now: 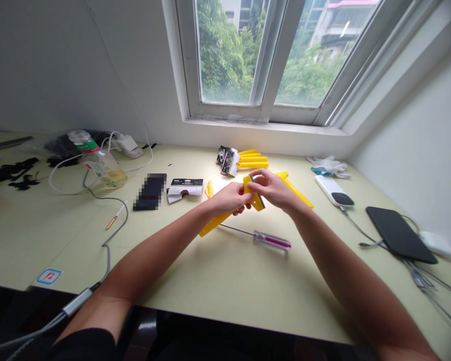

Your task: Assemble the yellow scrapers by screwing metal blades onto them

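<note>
My left hand point(229, 198) is wrapped round a yellow scraper point(216, 224), its handle sticking out below the palm toward the lower left. At the scraper's head, the thumb and fingers of my right hand point(271, 188) pinch the edge beside a grey metal strip that looks like a blade. Beneath my hands a screwdriver point(272, 240) with a clear and purple handle lies on the table. Another yellow scraper point(296, 190) rests behind my right wrist, and a small yellow piece point(209, 189) is partly hidden behind my left hand.
Several yellow scrapers in card sleeves point(252, 159) lie near the window. Left of my hands are an opened card sleeve point(186, 188), a dark blurred rectangle point(150, 191) and a tilted bottle point(105, 165). At right are gloves point(330, 166), a power bank point(334, 191), a phone point(400, 234) and cables.
</note>
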`<state>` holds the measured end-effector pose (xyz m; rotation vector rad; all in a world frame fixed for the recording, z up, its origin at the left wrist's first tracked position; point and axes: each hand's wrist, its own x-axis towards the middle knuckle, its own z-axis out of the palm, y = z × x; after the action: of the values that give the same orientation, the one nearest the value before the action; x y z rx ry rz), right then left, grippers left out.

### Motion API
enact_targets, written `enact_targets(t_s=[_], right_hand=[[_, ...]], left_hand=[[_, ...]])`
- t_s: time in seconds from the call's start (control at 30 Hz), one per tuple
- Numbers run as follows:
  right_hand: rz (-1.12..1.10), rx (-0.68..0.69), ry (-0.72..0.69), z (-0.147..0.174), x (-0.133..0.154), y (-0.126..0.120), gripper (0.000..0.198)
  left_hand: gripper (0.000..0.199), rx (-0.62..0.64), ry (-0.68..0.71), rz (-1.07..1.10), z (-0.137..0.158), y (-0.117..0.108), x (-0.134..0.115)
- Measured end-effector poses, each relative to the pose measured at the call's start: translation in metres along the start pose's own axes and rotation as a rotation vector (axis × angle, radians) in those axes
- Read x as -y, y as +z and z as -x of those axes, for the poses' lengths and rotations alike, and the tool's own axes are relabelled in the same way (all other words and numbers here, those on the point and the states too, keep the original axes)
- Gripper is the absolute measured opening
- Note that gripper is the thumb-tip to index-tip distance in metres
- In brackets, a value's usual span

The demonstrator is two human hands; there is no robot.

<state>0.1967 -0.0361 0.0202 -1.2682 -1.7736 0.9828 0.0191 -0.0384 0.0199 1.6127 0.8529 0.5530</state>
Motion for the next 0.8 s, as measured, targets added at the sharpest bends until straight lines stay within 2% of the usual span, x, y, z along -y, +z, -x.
enact_targets(t_s=[0.07, 0.1, 0.2, 0.27, 0.33, 0.4, 0.53, 0.63, 0.8], right_hand=[[-0.110, 0.097, 0.016, -0.001, -0.003, -0.002, 0.031], [-0.129, 0.103, 0.011, -0.001, -0.003, -0.002, 0.031], [-0.099, 0.042, -0.001, -0.002, -0.004, -0.002, 0.031], [-0.074, -0.015, 0.015, -0.003, -0.005, -0.002, 0.030], [-0.094, -0.061, 0.050, -0.004, -0.006, -0.003, 0.029], [-0.173, -0.085, 0.094, -0.005, -0.007, -0.006, 0.031], [-0.349, -0.097, 0.180, -0.004, -0.004, -0.012, 0.034], [-0.452, -0.098, 0.214, -0.002, 0.000, -0.013, 0.033], [-0.604, -0.048, 0.187, -0.002, 0.001, -0.015, 0.021]], left_hand=[[0.025, 0.013, -0.010, -0.007, -0.001, -0.001, 0.000], [0.024, 0.024, -0.022, -0.016, -0.001, -0.002, 0.000], [0.026, 0.007, -0.052, -0.129, -0.002, -0.002, 0.002], [0.029, -0.100, -0.029, -0.292, -0.001, -0.001, 0.004], [0.034, -0.235, 0.062, -0.478, 0.001, 0.001, 0.004], [0.038, -0.305, 0.223, -0.638, 0.004, 0.003, 0.003], [0.031, -0.282, 0.516, -0.903, 0.006, 0.004, 0.002], [0.021, -0.246, 0.599, -1.057, 0.006, 0.002, 0.002], [0.023, -0.243, 0.638, -1.164, 0.007, -0.002, 0.001]])
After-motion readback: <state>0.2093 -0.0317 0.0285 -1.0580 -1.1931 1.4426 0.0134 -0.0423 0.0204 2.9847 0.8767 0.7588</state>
